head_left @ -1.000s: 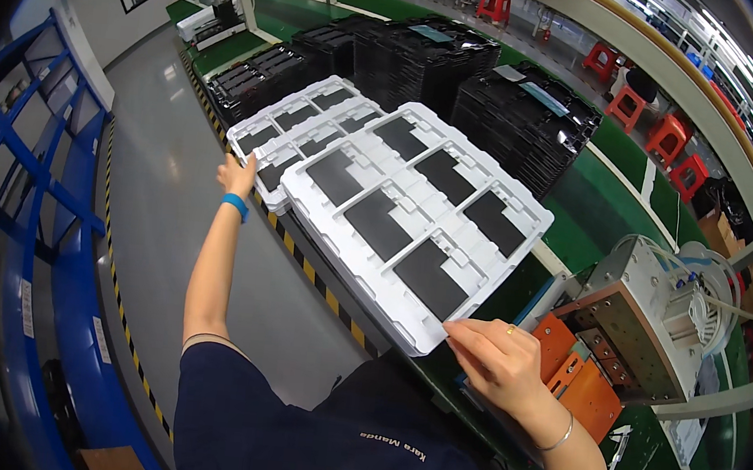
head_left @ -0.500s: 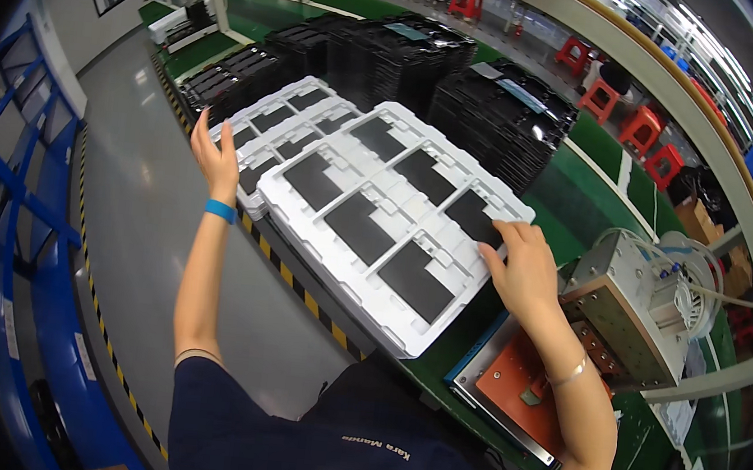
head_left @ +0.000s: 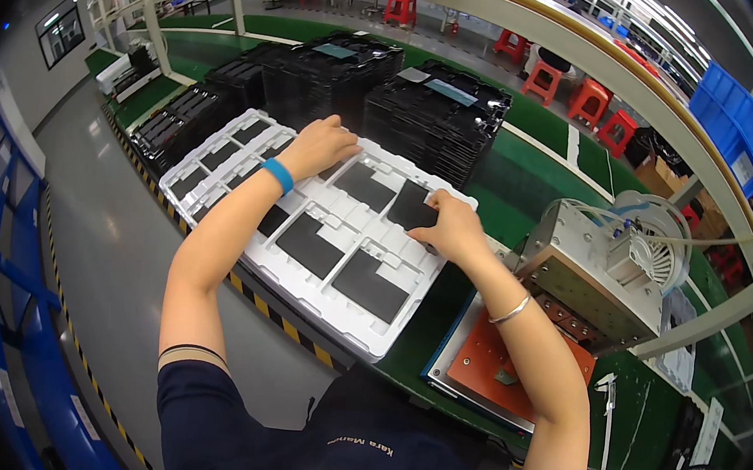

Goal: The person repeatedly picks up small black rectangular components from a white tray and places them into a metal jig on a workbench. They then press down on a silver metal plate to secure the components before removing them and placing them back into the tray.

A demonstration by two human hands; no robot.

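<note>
A white moulded tray (head_left: pixel 308 194) with several compartments lies in front of me on a stack of similar trays. Flat black pieces, such as the one at near right (head_left: pixel 370 286), fill the compartments. My left hand (head_left: pixel 317 146), with a blue wristband, reaches over the tray's far side. Its fingers are curled down, and whatever they pinch is hidden. My right hand (head_left: pixel 454 229) is over the tray's right end, thumb and fingers apart, touching or just above the black piece (head_left: pixel 412 207) in the far right compartment.
Stacks of black trays (head_left: pixel 437 119) stand behind the white one. To the right are a metal machine (head_left: pixel 595 270), an orange plate fixture (head_left: pixel 486 363) and calipers (head_left: pixel 608 393). A second white tray (head_left: pixel 221 155) adjoins on the left. Blue racks (head_left: pixel 4 290) line the far left.
My left hand has moved from beside the tray's left end to over its far side, fingers now curled. My right hand has shifted inward from the tray's right edge. The view has turned.
</note>
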